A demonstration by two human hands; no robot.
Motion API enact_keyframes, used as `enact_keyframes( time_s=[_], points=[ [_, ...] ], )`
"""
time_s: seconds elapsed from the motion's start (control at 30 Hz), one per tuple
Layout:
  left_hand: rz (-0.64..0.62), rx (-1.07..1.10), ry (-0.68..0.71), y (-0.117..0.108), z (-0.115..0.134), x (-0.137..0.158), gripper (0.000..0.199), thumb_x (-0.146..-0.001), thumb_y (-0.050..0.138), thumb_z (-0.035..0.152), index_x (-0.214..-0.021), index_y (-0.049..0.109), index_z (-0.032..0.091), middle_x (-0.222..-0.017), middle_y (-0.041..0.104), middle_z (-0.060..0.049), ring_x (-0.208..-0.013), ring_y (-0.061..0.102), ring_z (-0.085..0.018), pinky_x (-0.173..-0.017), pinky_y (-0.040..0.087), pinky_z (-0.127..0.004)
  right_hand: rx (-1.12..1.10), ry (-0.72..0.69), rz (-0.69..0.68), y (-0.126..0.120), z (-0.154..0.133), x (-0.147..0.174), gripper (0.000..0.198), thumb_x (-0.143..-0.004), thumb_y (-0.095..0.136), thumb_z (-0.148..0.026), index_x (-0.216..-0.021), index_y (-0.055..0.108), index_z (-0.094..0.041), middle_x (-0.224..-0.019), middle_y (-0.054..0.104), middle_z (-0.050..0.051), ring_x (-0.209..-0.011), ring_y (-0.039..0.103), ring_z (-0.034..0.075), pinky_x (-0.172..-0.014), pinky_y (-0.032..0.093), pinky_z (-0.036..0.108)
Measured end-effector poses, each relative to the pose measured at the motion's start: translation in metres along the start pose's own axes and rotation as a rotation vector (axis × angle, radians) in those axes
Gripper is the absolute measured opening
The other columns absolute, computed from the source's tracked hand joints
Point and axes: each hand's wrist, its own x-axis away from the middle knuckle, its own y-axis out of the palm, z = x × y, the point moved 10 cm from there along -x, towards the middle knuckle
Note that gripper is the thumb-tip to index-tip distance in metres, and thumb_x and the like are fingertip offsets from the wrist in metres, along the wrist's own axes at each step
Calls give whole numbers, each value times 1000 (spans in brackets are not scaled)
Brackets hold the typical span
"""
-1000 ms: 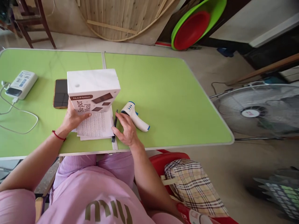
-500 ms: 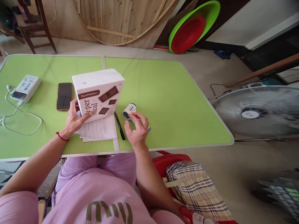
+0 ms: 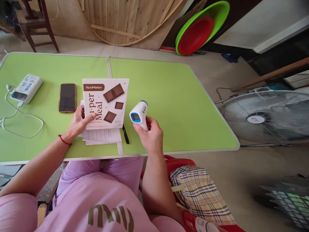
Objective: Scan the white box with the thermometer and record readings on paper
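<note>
My left hand (image 3: pixel 80 120) grips the lower left of a white box (image 3: pixel 113 109) printed "NutriMotion" with brown chocolate squares, thumb across its front. The box faces me, above printed sheets of paper (image 3: pixel 103 138). In my right hand (image 3: pixel 152 133) is a white and blue infrared thermometer (image 3: pixel 139 112), held by its handle, with its small screen turned towards me. It is just right of the box and apart from it. A black pen (image 3: pixel 126 134) lies between the papers and my right hand, its upper end hidden behind the box.
On the green folding table (image 3: pixel 181 106) lie a phone (image 3: pixel 67 98) and a white power bank (image 3: pixel 27 88) with a looped cable. A standing fan (image 3: pixel 257 117) is beyond the right edge. A plaid bag (image 3: pixel 202 190) sits on a red chair (image 3: pixel 181 163) near my right arm.
My right hand has taken hold of the thermometer and lifted it off the table. The box has tilted so its front faces me and its top no longer shows.
</note>
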Motion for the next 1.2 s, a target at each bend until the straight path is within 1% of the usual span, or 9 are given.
enact_keyframes(
  time_s=[0.07, 0.13, 0.2, 0.27, 0.43, 0.63, 0.87, 1.03, 1.2],
  points=[
    [-6, 36, -1, 1, 0, 0, 67, -78, 77, 68, -118, 62, 17, -117, 70, -13, -108, 67, -34, -92, 55, -51, -340, -29, -115, 14, -24, 27, 44, -80, 67, -60, -101, 66, -21, -88, 69, 7, -76, 63, 22, -67, 52, 37],
    [-17, 65, 0, 3, 1, 0, 65, -78, 78, 66, -118, 61, 17, -118, 71, -13, -109, 67, -34, -92, 55, -50, -580, -20, -317, 39, -47, 57, 41, -83, 64, -63, -87, 65, -22, -74, 64, 3, -67, 59, 19, -61, 50, 34],
    [-30, 70, 5, 4, 2, 0, 65, -78, 79, 65, -118, 61, 17, -119, 70, -14, -110, 67, -34, -92, 55, -50, -720, 45, -457, 61, -58, 78, 40, -83, 65, -62, -83, 64, -23, -68, 60, 0, -61, 54, 16, -57, 47, 31],
    [-34, 51, 10, 4, 3, -1, 65, -78, 78, 66, -118, 61, 17, -118, 70, -14, -108, 67, -34, -90, 56, -49, -767, 103, -520, 76, -60, 87, 39, -81, 68, -61, -80, 63, -22, -66, 57, -1, -61, 51, 15, -57, 44, 30],
    [-23, 8, 20, 1, 4, -2, 67, -78, 78, 68, -118, 61, 18, -114, 71, -12, -102, 68, -32, -83, 58, -45, -757, 161, -518, 88, -55, 78, 41, -77, 70, -62, -76, 63, -22, -66, 53, -1, -65, 48, 15, -62, 41, 30],
    [-34, 21, 20, 2, 4, -1, 68, -77, 78, 68, -117, 60, 16, -114, 71, -13, -102, 70, -32, -86, 59, -45, -749, 250, -507, 92, -48, 81, 39, -74, 74, -58, -73, 64, -21, -66, 53, -2, -64, 44, 14, -61, 38, 29],
    [-44, -5, 40, 2, 10, 0, 63, -77, 79, 64, -115, 62, 17, -113, 73, -13, -103, 70, -33, -86, 59, -46, -762, 257, -478, 95, -46, 84, 35, -74, 74, -55, -75, 66, -21, -66, 55, -2, -64, 46, 14, -60, 40, 28],
    [-64, 51, 44, 5, 12, -2, 59, -76, 81, 63, -111, 62, 18, -110, 74, -11, -102, 71, -32, -86, 60, -46, -755, 283, -466, 98, -38, 81, 38, -74, 72, -58, -77, 68, -20, -67, 57, 0, -64, 49, 15, -60, 42, 30],
    [-68, 26, 41, 5, 14, -2, 59, -77, 80, 63, -111, 63, 18, -109, 73, -11, -101, 70, -32, -84, 60, -46, -774, 311, -501, 99, -39, 82, 41, -73, 72, -60, -79, 70, -20, -69, 58, 0, -62, 47, 14, -59, 41, 29]
  ],
)
